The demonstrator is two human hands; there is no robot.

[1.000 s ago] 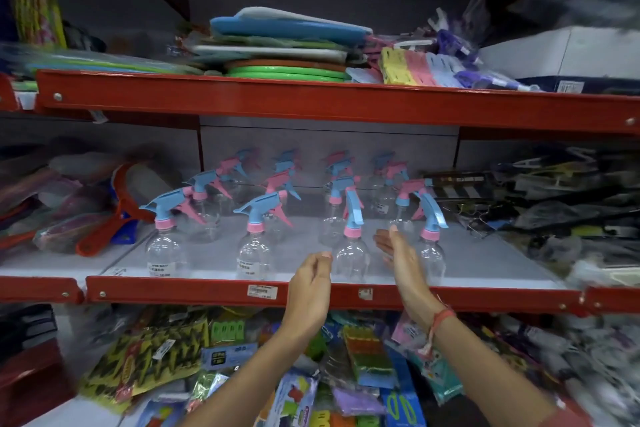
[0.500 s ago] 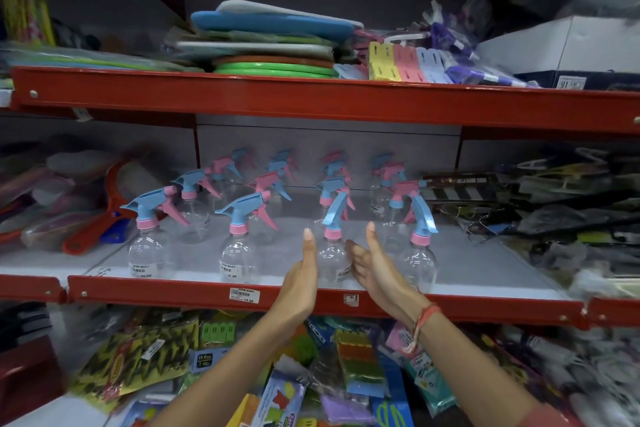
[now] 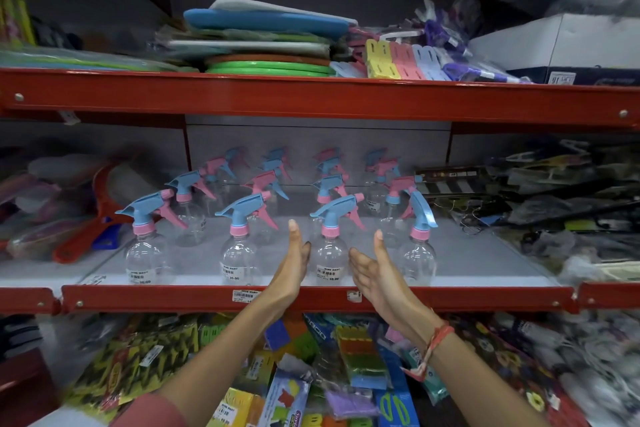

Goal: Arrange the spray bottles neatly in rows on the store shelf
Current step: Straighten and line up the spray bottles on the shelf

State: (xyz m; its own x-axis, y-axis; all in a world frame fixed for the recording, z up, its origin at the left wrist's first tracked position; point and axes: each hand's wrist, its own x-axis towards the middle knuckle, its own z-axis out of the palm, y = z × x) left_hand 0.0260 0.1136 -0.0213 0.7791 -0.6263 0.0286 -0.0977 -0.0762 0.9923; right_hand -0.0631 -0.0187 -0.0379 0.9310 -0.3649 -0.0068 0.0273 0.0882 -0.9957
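Observation:
Clear spray bottles with blue and pink trigger heads stand in rows on the grey middle shelf (image 3: 485, 263). The front row holds a left bottle (image 3: 147, 253), a second bottle (image 3: 239, 253), a third bottle (image 3: 330, 260) and a right bottle (image 3: 417, 253) whose trigger head is turned sideways. My left hand (image 3: 292, 267) and my right hand (image 3: 372, 270) are flat and open on either side of the third bottle, a small gap from it. More bottles (image 3: 329, 184) stand behind in several rows.
The red shelf rail (image 3: 311, 300) carries price tags. Red-handled packaged goods (image 3: 90, 218) lie left of the bottles, dark packaged clips (image 3: 554, 201) to the right. The upper shelf (image 3: 311, 97) holds stacked boards and pegs. Packets fill the shelf below.
The third front bottle's trigger head now points left like its neighbours instead of facing forward. Both hands have come down to flank its body.

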